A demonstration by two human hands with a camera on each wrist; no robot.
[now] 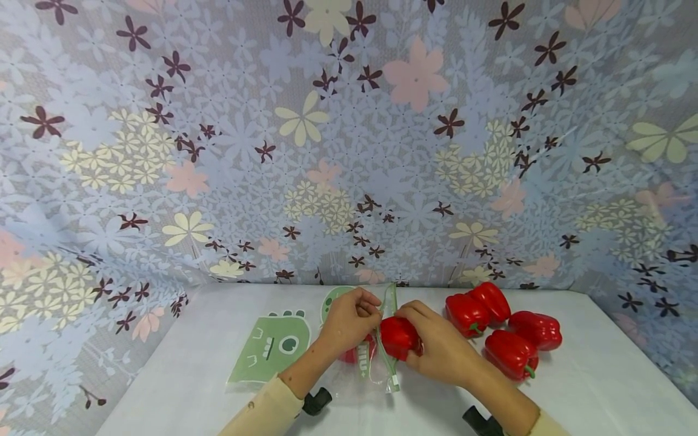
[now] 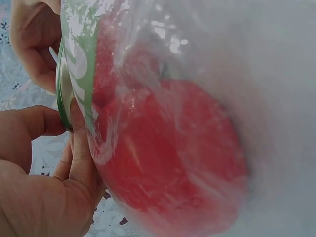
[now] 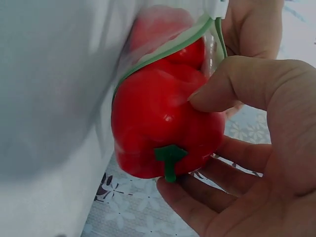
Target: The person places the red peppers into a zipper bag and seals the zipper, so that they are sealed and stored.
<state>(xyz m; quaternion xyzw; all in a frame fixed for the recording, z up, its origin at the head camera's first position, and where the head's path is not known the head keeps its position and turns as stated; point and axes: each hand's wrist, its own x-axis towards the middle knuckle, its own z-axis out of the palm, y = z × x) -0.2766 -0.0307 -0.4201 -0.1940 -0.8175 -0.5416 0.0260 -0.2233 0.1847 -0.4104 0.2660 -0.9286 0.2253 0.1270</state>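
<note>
A clear zip bag [image 1: 389, 378] with green print and a green zip edge lies on the table, its mouth toward the right. My left hand [image 1: 349, 318] pinches the bag's rim between thumb and fingers. Inside the bag, red bell peppers [image 2: 173, 158] show blurred through the plastic. My right hand [image 1: 436, 345] grips another red bell pepper [image 3: 158, 118], thumb on top and fingers beneath. That pepper sits in the bag's mouth, its green stem pointing out toward my right palm. The zip edge runs across its far end.
Several red bell peppers [image 1: 511, 354] lie grouped to the right of my right hand. A flat green bag [image 1: 272, 351] with a cartoon face lies at the left. Black devices [image 1: 316, 401] sit near my wrists. A flowered cloth [image 1: 349, 151] rises behind the white table [image 1: 180, 363].
</note>
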